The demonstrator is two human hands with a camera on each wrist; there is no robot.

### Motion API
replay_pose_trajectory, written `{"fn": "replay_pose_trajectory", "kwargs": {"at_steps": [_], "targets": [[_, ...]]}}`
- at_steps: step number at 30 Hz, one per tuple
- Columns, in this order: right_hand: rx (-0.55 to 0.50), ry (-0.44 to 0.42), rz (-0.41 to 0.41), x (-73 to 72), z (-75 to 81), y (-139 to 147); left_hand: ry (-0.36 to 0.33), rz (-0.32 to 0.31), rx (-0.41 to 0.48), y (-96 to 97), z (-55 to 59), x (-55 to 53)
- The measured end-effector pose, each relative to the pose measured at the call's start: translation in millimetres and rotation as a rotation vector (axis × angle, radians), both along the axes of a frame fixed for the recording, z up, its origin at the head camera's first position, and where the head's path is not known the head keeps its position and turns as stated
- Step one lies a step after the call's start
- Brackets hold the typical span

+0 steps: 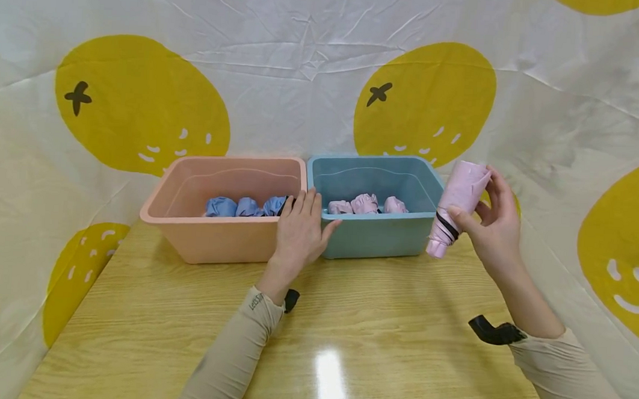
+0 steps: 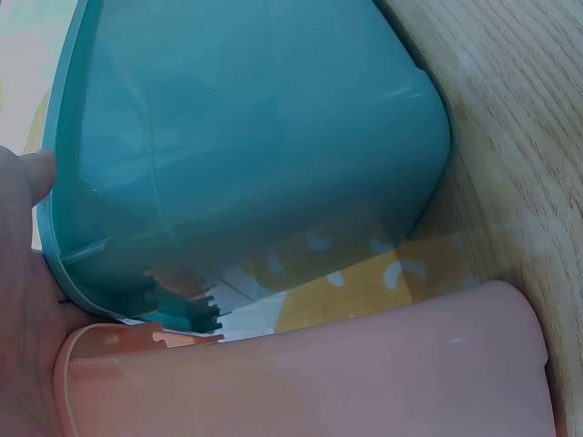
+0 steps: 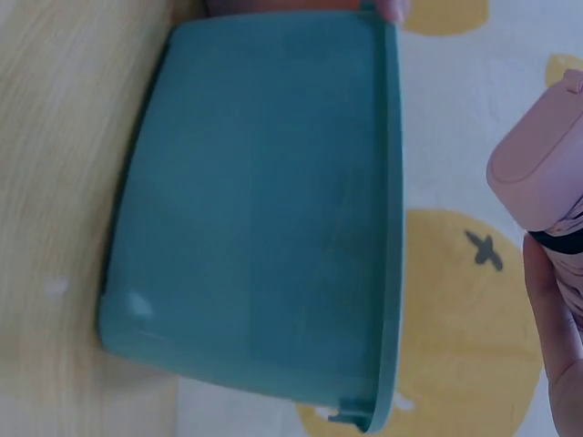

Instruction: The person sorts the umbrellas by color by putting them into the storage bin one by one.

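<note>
A folded pink umbrella [image 1: 463, 189] with a black band is gripped between the thumb and fingers of my right hand [image 1: 494, 227], tilted beside the blue-green bin [image 1: 377, 235]. Its pink handle [image 3: 537, 164] shows in the right wrist view. My left hand [image 1: 301, 229] rests with straight fingers over the adjoining rims of the blue-green bin and the peach bin [image 1: 230, 240]. Several pink folded umbrellas [image 1: 365, 204] lie inside the blue-green bin. Blue folded umbrellas [image 1: 248, 207] lie in the peach bin, partly hidden by its front wall and my left fingers.
Both bins stand side by side at the back of a wooden table [image 1: 367, 322]. Behind them hangs a pale cloth [image 1: 281, 101] printed with yellow fruit shapes. Black pieces [image 1: 494, 331] stick out at both sleeve cuffs.
</note>
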State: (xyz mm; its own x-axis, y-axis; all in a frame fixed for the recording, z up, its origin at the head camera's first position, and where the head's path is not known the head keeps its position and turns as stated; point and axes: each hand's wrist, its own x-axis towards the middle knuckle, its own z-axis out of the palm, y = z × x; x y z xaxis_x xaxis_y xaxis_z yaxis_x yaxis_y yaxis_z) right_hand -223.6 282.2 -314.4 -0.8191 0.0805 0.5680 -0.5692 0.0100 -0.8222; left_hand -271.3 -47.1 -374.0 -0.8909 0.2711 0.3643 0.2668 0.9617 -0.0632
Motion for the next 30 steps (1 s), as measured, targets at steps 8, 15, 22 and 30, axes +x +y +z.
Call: {"fn": "replay_pose_trajectory", "kwargs": {"at_steps": [8, 15, 22, 30], "targets": [[0.153, -0.037, -0.032, -40.8, 27.0, -16.0, 0.023, -0.007, 0.011, -0.7, -3.6, -0.6], [0.33, -0.173, -0.08, -78.4, 43.5, -22.1, 0.037, -0.018, 0.01, -1.3, -2.9, -0.1], [0.54, -0.336, -0.073, -122.1, 40.6, -26.2, 0.068, -0.025, 0.019, -2.5, -2.9, -0.7], [0.725, -0.571, -0.003, -162.1, 18.3, -33.9, 0.06, -0.025, 0.01, -2.7, -2.0, -0.3]]}}
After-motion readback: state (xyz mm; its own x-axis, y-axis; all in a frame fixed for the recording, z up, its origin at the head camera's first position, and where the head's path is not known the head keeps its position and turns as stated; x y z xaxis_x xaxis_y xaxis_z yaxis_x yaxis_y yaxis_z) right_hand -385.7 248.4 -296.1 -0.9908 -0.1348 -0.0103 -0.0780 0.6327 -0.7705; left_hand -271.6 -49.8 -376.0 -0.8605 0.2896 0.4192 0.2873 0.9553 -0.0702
